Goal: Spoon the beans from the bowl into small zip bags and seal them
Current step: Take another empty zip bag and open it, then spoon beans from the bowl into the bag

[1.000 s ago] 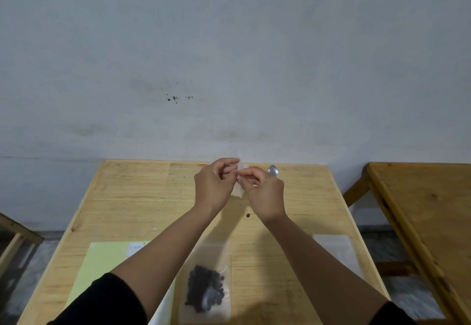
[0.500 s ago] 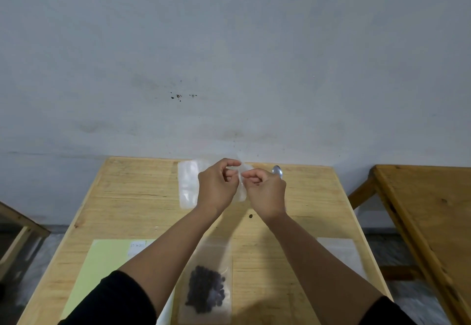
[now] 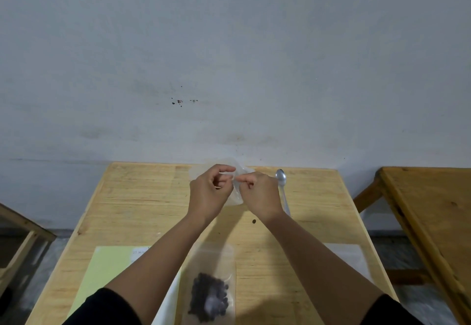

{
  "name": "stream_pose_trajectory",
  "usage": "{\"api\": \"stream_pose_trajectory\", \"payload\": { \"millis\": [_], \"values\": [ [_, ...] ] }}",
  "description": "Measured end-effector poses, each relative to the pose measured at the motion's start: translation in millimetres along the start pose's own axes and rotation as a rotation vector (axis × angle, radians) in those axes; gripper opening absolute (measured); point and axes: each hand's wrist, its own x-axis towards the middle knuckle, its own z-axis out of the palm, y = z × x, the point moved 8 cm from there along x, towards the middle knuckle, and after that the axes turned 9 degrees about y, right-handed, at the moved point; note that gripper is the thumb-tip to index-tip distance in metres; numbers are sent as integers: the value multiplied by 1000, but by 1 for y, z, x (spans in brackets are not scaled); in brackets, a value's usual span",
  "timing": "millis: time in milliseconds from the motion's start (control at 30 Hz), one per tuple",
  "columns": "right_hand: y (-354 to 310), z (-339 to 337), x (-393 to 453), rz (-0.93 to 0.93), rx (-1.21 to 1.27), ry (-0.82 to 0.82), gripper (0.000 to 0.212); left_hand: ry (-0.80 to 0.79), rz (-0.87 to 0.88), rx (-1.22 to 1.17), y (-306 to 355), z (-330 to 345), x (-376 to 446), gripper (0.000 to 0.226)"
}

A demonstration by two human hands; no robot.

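Left hand (image 3: 209,192) and right hand (image 3: 260,193): raised together over the wooden desk (image 3: 142,204), fingertips pinching an empty clear zip bag (image 3: 235,194) between them. Spoon (image 3: 282,187): just right of the hands. Filled bean bag (image 3: 210,291): nearer, between forearms. Grey wall (image 3: 229,57) beyond.

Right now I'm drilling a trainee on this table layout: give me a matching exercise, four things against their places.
Things:
1. spoon
2. filled bag of beans
3. empty zip bag
4. green sheet

Places:
A. under the left forearm, near left of the table
B. pinched between both hands
C. lying right of the right hand
D. near edge, between the forearms

Pairs: 1-C, 2-D, 3-B, 4-A
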Motion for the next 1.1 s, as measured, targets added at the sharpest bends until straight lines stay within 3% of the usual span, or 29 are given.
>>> {"api": "stream_pose_trajectory", "payload": {
  "millis": [200,300,400,533,767,933,1033,1100],
  "values": [
    [-2,-10,3,-14,10,-9,16,-139,47,-135,-3,2,-2,42],
    [-2,-15,3,11,84,-21,14,-243,152,-50,-4,7,-1,60],
    [0,-14,3,39,141,-38,12,-341,223,105,-4,14,0,91],
    [3,-10,2,71,171,-96,16,-374,319,217,-4,20,1,118],
    [12,-4,-1,149,238,-190,39,-253,341,218,-10,9,2,100],
    [29,1,-7,288,739,-268,23,-153,362,236,-12,1,5,89],
    [64,4,-4,378,782,-160,23,-156,342,262,-19,2,5,89],
    [98,-2,1,387,532,27,16,-152,306,275,-26,2,3,90]
  ]
}}
